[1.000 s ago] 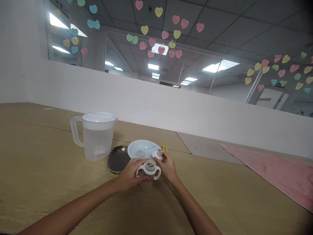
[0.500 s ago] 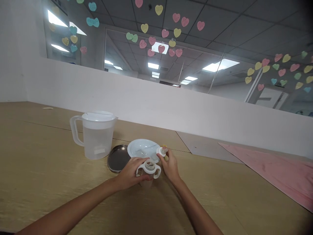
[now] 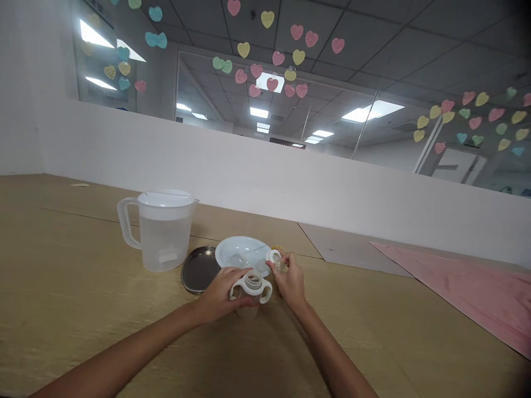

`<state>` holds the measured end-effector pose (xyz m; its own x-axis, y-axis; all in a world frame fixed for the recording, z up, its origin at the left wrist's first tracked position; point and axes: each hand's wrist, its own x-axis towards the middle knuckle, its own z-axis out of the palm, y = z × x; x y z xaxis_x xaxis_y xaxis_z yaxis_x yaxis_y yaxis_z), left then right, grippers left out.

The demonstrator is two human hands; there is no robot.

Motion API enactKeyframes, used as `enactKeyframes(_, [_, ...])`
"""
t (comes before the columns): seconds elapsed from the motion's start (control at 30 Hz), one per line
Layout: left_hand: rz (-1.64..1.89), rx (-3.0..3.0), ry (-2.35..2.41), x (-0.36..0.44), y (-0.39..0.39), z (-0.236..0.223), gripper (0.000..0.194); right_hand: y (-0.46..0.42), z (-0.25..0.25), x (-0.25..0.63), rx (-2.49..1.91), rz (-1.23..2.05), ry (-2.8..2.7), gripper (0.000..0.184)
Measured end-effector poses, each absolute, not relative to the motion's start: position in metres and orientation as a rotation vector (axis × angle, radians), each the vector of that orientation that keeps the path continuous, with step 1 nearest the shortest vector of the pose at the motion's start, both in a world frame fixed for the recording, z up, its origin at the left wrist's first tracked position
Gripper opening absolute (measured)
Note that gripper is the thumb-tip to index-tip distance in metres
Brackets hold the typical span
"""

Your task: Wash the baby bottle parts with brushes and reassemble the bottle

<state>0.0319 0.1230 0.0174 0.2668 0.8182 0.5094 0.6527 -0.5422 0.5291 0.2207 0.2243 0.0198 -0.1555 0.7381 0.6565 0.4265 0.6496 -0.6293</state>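
My left hand [image 3: 224, 293] is wrapped around a baby bottle [image 3: 252, 296] with a white two-handled collar, its uncovered mouth facing up. To its right, my right hand [image 3: 291, 281] pinches a bottle nipple [image 3: 277, 261] with a white ring and a clear teat, apart from the bottle. Behind both hands sits a white bowl [image 3: 232, 249] with something clear inside it. A round metal tray [image 3: 199, 271] lies left of the bowl, partly behind my left hand. Something yellowish, mostly hidden, shows behind my right fingers.
A clear lidded pitcher [image 3: 166, 235] holding liquid stands at the left on the wooden table [image 3: 103, 309]. A pink cloth [image 3: 468, 298] covers the right side. The white wall [image 3: 249, 166] rises behind, below glass with heart-shaped notes.
My right hand has turned the nipple, so its white ring now faces more upward and the clear teat sits lower in my fingers. My left hand keeps holding the bottle.
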Motion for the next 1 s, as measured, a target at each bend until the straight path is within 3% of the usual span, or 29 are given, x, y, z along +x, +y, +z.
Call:
enactKeyframes(0.13, [1.129,2.339,1.367,0.031,0.125,0.016,0.061,0.228,0.019,0.224,-0.886,0.233,-1.877,0.018])
enactKeyframes(0.3, [1.127,2.345,1.372,0.031,0.125,0.016,0.062,0.231,0.018,0.226,-0.793,-0.142,-2.022,0.036])
enactKeyframes(0.47, [1.132,2.345,1.373,0.032,0.124,0.018,0.061,0.235,0.012,0.224,-0.85,-0.341,-2.094,0.04])
enactKeyframes(0.77, [1.162,2.369,1.346,0.03,0.127,0.013,0.061,0.226,0.02,0.222,-0.848,-0.345,-2.081,0.029])
enactKeyframes(1.0, [1.154,2.359,1.347,0.031,0.125,0.017,0.06,0.23,0.015,0.222,-0.845,-0.391,-2.127,0.035])
